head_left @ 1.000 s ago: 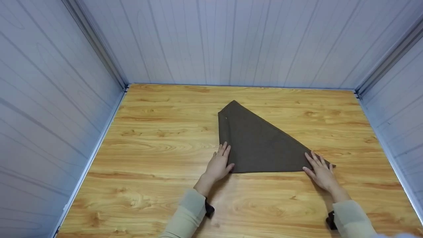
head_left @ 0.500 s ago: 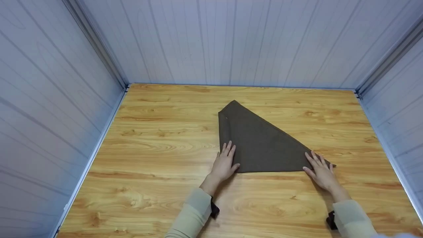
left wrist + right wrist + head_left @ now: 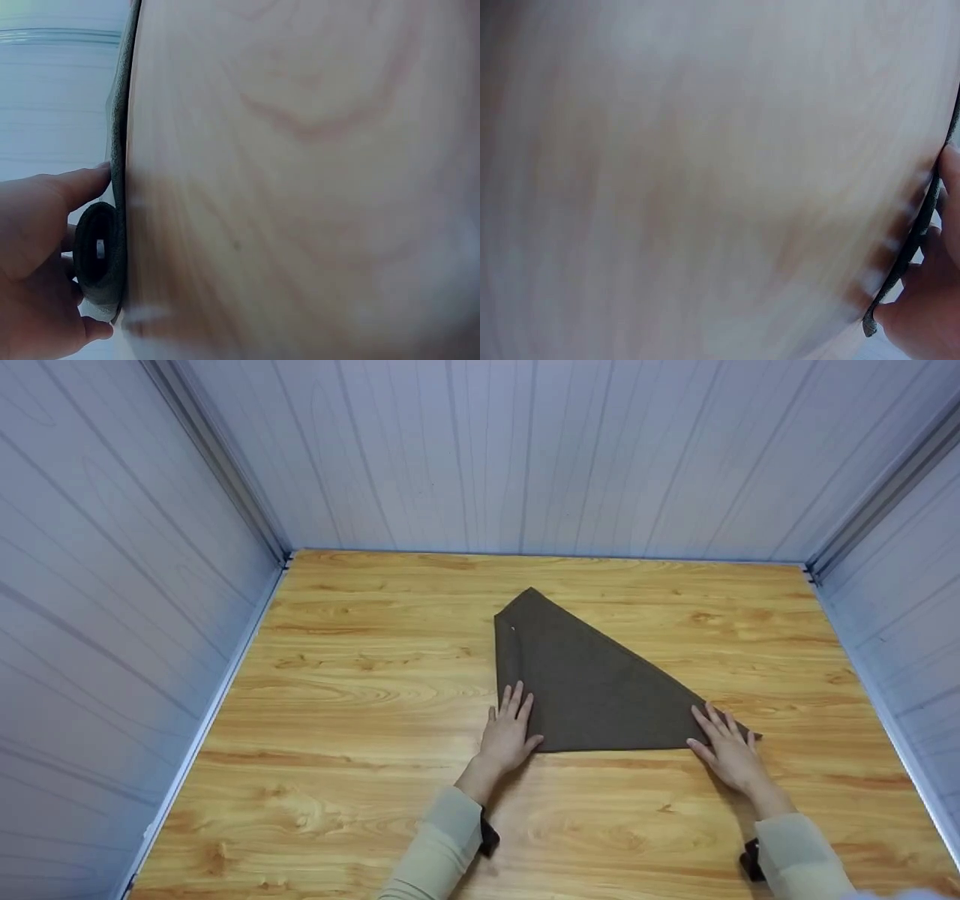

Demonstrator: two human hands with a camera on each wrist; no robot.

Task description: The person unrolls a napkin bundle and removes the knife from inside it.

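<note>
A dark brown cloth (image 3: pixel 600 682), folded to a point at the right, lies flat on the wood-grain table. Along its left side a narrow strip is turned over. My left hand (image 3: pixel 507 735) rests on the lower end of that strip with fingers extended and thumb at the near edge. End-on in the left wrist view, the turned-over fold (image 3: pixel 79 259) forms a hollow loop beneath the fingers. My right hand (image 3: pixel 731 754) lies with spread fingers on the cloth near its right corner. In the right wrist view the cloth's edge (image 3: pixel 909 251) is thin, with the fingers along it.
The table (image 3: pixel 360 780) has a pale back wall (image 3: pixel 480 457) and side walls on the left (image 3: pixel 112 622) and right (image 3: pixel 915 615). Dark wrist devices show at the left cuff (image 3: pixel 489 834) and the right cuff (image 3: pixel 751 861).
Over the second my left hand has shifted slightly right, and the cloth's near left end has moved with it. My right hand stays in place.
</note>
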